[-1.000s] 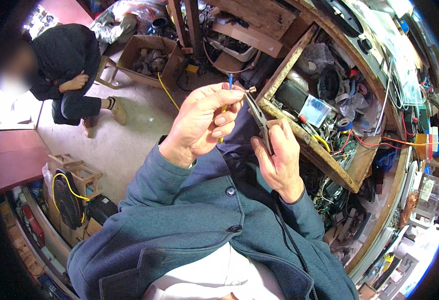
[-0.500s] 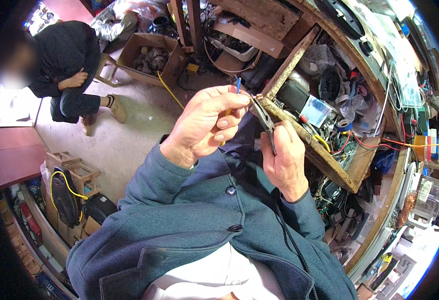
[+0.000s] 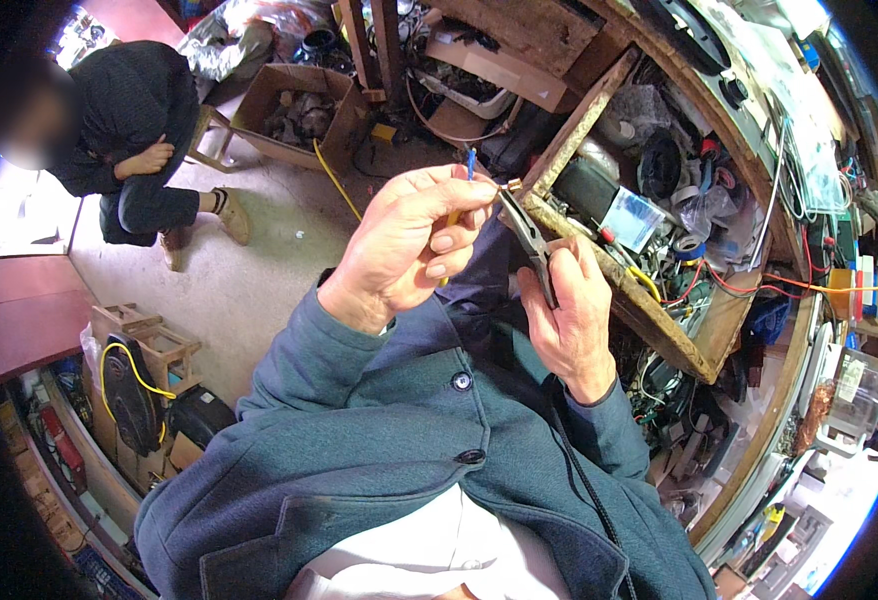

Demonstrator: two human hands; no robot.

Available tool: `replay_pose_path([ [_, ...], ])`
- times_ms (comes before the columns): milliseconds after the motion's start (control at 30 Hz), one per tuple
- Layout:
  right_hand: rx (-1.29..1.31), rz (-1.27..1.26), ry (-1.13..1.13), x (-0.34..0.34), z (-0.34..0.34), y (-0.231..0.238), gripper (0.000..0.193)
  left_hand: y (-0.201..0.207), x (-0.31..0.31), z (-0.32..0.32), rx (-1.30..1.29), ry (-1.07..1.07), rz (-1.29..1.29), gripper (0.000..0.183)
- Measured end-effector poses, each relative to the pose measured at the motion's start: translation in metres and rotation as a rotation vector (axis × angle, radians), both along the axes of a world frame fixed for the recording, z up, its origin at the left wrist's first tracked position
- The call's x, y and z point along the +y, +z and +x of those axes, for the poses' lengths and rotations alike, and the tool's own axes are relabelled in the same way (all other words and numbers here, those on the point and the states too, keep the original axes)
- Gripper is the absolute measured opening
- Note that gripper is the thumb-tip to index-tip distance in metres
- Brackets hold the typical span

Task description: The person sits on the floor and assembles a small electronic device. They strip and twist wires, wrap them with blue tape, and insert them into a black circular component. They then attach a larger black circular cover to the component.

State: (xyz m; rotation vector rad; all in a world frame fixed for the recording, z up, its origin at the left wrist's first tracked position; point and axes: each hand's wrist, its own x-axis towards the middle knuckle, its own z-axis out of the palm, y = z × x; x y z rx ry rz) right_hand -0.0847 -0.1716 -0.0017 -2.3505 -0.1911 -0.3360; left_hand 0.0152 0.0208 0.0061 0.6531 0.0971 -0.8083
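Thumb and fingers of my left hand [image 3: 399, 245] are closed in a pinch around a thin wire. A blue wire end [image 3: 471, 163] sticks up above the thumb, and a bit of yellow insulation [image 3: 453, 218] shows between the fingers. Just beyond the fingertips is a small brass-coloured metal piece [image 3: 512, 186], like a terminal. My right hand [image 3: 574, 325] grips dark pliers [image 3: 527, 232], whose jaws point up and left to this piece. Whether the jaws touch it I cannot tell. The pliers' handles are mostly hidden in my palm.
A wooden tray [image 3: 649, 318] of tapes, wires and small parts stands close on my right. At the far left a person [image 3: 139, 110] sits near a cardboard box [image 3: 344, 118] of metal parts. A yellow cable [image 3: 335, 182] crosses the floor.
Both hands have shifted slightly. The blue wire end has moved a little left, and more of the brass-coloured piece shows beside the pliers' jaws.
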Motion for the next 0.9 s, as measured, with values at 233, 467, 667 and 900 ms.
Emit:
replay_pose_path([
  [233, 0.006, -0.015, 0.009, -0.001, -0.001, -0.003, 0.021, -0.004, 0.000, 0.000, -0.002, -0.011, -0.005, 0.008],
  [467, -0.017, -0.030, 0.020, -0.002, -0.002, -0.005, 0.025, -0.001, -0.003, -0.003, -0.018, -0.016, 0.022, 0.013],
  [667, -0.066, -0.060, -0.019, -0.001, -0.004, -0.011, 0.027, 0.005, -0.006, -0.007, -0.022, 0.019, 0.052, 0.011],
  [900, 0.033, 0.079, 0.038, -0.005, -0.001, -0.008, 0.027, 0.005, -0.009, -0.009, -0.086, 0.084, 0.075, 0.009],
])
